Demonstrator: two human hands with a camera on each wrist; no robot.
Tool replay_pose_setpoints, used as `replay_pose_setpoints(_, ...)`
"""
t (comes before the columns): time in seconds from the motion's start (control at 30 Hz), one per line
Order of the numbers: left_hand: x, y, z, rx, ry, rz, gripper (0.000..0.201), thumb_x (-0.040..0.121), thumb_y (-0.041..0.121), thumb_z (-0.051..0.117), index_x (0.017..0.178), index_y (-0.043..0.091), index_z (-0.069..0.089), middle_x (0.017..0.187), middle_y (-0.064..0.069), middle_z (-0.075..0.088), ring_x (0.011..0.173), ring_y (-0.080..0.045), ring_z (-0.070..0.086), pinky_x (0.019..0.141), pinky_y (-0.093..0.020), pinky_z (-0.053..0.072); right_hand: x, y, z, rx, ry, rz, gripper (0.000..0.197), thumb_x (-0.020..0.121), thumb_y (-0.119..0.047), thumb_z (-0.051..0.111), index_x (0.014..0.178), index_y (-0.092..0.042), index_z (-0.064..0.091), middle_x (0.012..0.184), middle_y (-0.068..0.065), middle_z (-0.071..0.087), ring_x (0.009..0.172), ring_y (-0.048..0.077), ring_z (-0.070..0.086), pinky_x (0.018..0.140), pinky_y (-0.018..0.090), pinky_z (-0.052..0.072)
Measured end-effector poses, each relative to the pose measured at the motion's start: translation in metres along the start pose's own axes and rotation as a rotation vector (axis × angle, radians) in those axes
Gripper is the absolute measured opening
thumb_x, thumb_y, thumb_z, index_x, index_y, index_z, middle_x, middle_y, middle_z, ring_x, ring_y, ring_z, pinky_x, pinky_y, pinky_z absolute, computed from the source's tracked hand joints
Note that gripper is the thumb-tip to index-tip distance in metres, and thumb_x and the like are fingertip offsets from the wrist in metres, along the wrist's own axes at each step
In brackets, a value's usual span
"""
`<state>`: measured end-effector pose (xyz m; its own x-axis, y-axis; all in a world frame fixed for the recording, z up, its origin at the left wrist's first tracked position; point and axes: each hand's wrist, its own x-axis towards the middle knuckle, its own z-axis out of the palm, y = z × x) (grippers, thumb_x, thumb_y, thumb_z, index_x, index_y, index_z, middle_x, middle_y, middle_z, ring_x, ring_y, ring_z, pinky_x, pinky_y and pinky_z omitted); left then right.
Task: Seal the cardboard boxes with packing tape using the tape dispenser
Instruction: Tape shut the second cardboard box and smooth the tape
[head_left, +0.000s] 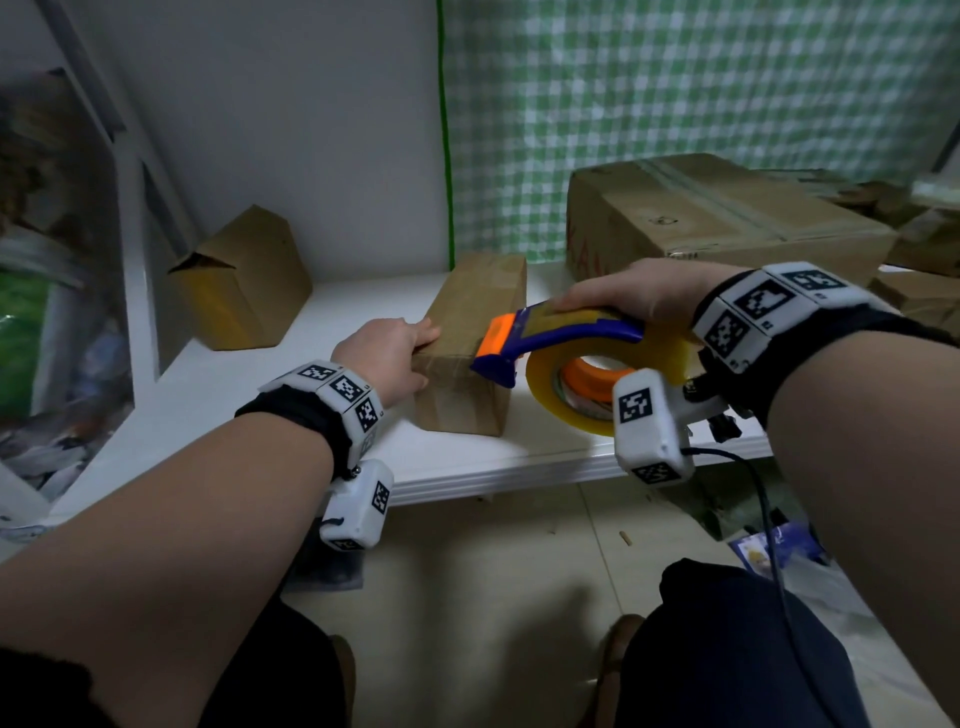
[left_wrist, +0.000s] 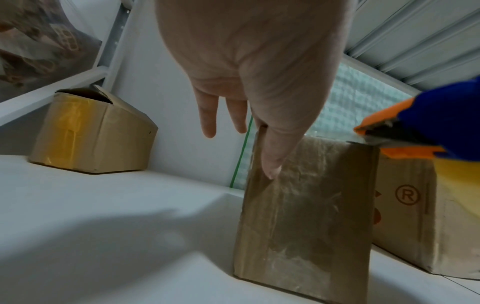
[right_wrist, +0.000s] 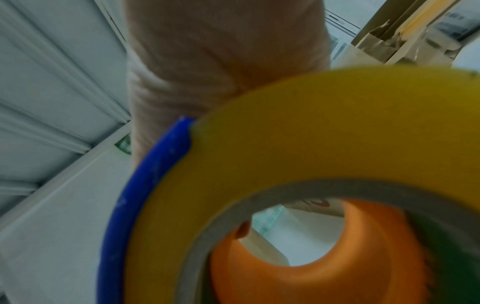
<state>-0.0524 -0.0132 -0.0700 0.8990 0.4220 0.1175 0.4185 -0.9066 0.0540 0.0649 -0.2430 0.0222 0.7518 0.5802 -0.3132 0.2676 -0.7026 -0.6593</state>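
A long narrow cardboard box (head_left: 470, 332) (left_wrist: 306, 205) lies on the white shelf (head_left: 249, 384), its near end facing me. My left hand (head_left: 387, 358) (left_wrist: 259, 61) holds its near left corner, with the thumb (left_wrist: 272, 156) on the taped near face and a finger along the top edge. My right hand (head_left: 639, 293) (right_wrist: 221, 61) grips the blue and orange tape dispenser (head_left: 550, 335) (left_wrist: 431, 127) (right_wrist: 145, 185) from above. Its orange blade end rests on the box's near top edge. The yellow tape roll (head_left: 550, 389) (right_wrist: 311, 133) hangs just right of the box.
A small box (head_left: 244, 280) (left_wrist: 91, 133) with an open top stands at the shelf's back left. A large taped box (head_left: 717, 213) (left_wrist: 415, 205) sits at the back right, before a green checked curtain (head_left: 675, 104). The shelf's front edge (head_left: 519, 467) runs below my hands.
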Motion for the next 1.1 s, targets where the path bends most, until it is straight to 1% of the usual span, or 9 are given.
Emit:
replay_pose_setpoints(0.13,0.001,0.001,0.002,0.014,0.009,0.008,0.071,0.084,0.025,0.068,0.145,0.034,0.033,0.145,0.006,0.042,0.129,-0.020,0.042,0.099,-0.035,0.042,0.001,-0.003,-0.010,0.039,0.022,-0.021,0.053,0.065,-0.064,0.072,0.084,-0.015,0.069,0.079,0.008,0.070,0.073,0.026,0.065,0.080,0.039,0.052)
replay_pose_setpoints(0.27,0.001,0.002,0.002,0.016,0.007,-0.006,0.070,0.083,0.026,0.069,0.144,0.035,0.034,0.140,0.005,0.045,0.126,-0.020,0.044,0.097,-0.035,0.043,-0.001,0.001,-0.009,0.009,0.059,-0.038,0.050,0.069,-0.062,0.070,0.086,-0.014,0.069,0.081,0.007,0.070,0.075,0.023,0.065,0.069,0.031,0.049)
replay_pose_setpoints(0.5,0.001,0.000,0.005,0.000,0.015,-0.010,0.071,0.081,0.026,0.069,0.143,0.037,0.036,0.135,0.003,0.050,0.123,-0.021,0.046,0.097,-0.036,0.044,0.012,0.012,-0.001,-0.047,0.094,-0.014,0.062,0.061,-0.069,0.069,0.092,-0.016,0.071,0.091,0.007,0.069,0.085,0.024,0.064,0.078,0.034,0.049)
replay_pose_setpoints(0.57,0.001,0.000,0.006,0.000,0.011,-0.017,0.070,0.081,0.025,0.068,0.142,0.038,0.037,0.137,0.002,0.048,0.125,-0.021,0.044,0.098,-0.036,0.043,0.016,0.016,0.002,-0.072,0.086,0.000,0.065,0.062,-0.070,0.067,0.096,-0.015,0.069,0.092,0.006,0.066,0.084,0.023,0.061,0.073,0.032,0.047)
replay_pose_setpoints(0.63,0.002,0.001,0.004,0.018,0.014,-0.008,0.065,0.081,0.023,0.068,0.139,0.037,0.042,0.136,-0.001,0.049,0.126,-0.021,0.044,0.097,-0.038,0.044,0.017,0.018,0.005,-0.062,0.084,0.018,0.062,0.067,-0.068,0.065,0.097,-0.015,0.068,0.088,0.006,0.064,0.080,0.021,0.059,0.064,0.029,0.042)
replay_pose_setpoints(0.83,0.008,-0.008,0.001,0.128,0.019,0.042,0.035,0.083,0.013,0.058,0.115,0.026,0.050,0.123,-0.001,0.052,0.127,-0.024,0.045,0.087,-0.042,0.048,0.020,0.011,0.023,-0.001,0.065,0.017,0.054,0.070,-0.067,0.065,0.088,-0.016,0.065,0.085,0.007,0.065,0.078,0.022,0.061,0.064,0.030,0.043)
replay_pose_setpoints(0.9,0.009,-0.009,0.003,0.164,-0.012,0.081,0.048,0.081,0.018,0.060,0.125,0.026,0.042,0.133,-0.002,0.044,0.130,-0.028,0.041,0.100,-0.049,0.040,0.022,0.010,0.034,0.028,0.066,0.006,0.050,0.073,-0.066,0.063,0.081,-0.017,0.061,0.082,0.006,0.063,0.074,0.021,0.059,0.062,0.030,0.042)
replay_pose_setpoints(1.0,0.004,-0.001,0.006,0.191,-0.106,0.202,0.089,0.083,0.033,0.064,0.152,0.021,0.008,0.159,0.000,0.009,0.146,-0.019,0.012,0.117,-0.050,0.007,0.025,0.013,0.044,0.115,0.073,-0.005,0.051,0.075,-0.063,0.064,0.085,-0.013,0.063,0.081,0.007,0.064,0.074,0.021,0.060,0.067,0.030,0.044)
replay_pose_setpoints(1.1,0.000,0.005,0.005,0.158,-0.104,0.247,0.097,0.082,0.038,0.065,0.152,0.024,0.000,0.160,-0.001,0.003,0.146,-0.019,0.007,0.118,-0.048,0.003,0.025,0.019,0.048,0.173,0.062,-0.010,0.049,0.075,-0.062,0.063,0.083,-0.014,0.064,0.084,0.010,0.066,0.074,0.022,0.062,0.072,0.031,0.048)
